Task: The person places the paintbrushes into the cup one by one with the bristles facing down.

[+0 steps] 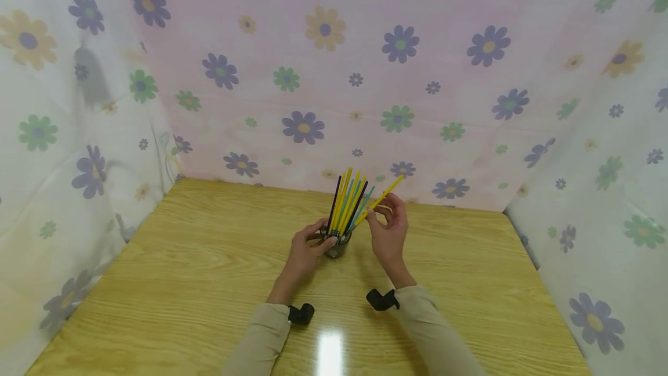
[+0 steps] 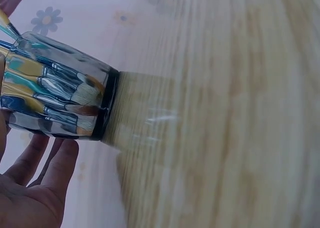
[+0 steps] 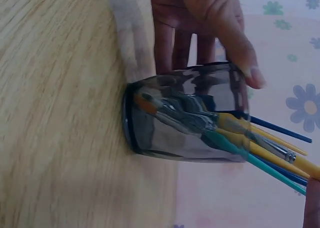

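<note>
On the light wooden table, near its middle, a clear, dark-based glass tumbler is standing upright, holding a bundle of thin paintbrushes with yellow, teal, blue and black handles, bristles down against the base. The handles are fanning upward, leaning toward one o'clock. The left hand is gripping the tumbler from nine o'clock, fingers curled round its wall. The right hand, at three o'clock of the tumbler, is pinching one slim yellow brush, whose long axis is slanting up toward two o'clock. Flowered cloth is hanging behind.
</note>
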`<state>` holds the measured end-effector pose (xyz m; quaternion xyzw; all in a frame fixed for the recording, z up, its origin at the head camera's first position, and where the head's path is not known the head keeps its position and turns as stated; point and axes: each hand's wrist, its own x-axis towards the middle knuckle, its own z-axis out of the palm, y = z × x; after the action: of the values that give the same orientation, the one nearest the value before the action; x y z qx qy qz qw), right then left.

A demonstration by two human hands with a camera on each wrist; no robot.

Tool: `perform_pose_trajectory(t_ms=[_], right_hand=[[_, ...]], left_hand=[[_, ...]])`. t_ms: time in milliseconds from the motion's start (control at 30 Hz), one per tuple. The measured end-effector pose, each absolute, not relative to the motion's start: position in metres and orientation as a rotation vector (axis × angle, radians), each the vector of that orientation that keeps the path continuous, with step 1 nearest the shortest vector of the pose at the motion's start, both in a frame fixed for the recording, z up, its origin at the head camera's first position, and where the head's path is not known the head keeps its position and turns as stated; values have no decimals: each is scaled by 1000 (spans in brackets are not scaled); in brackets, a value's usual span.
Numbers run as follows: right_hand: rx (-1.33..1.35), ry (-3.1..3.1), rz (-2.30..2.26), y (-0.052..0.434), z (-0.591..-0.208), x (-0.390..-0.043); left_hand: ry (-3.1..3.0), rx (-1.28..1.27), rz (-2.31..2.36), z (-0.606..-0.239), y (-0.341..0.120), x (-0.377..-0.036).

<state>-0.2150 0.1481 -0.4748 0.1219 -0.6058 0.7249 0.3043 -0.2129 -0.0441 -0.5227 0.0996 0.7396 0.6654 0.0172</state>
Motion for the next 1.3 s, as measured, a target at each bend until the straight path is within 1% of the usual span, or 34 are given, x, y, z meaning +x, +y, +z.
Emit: perform_pose_trajectory(t_ms=[333,633,1033,1300], right_hand=[[191,-1792,1921,138,-494,-218],[203,-1819,1905,132,-505,-218],[181,-1820,1904,128,-509,-214],[183,-1833,1882,126,-510,-214]], left_hand=[[2323,305,2052,-524,-45,-213],[2316,315,2068,-525,-44,-213],[2305,316,2083,-524,-41,-211],[2305,320,2092,-500,-42,-198]])
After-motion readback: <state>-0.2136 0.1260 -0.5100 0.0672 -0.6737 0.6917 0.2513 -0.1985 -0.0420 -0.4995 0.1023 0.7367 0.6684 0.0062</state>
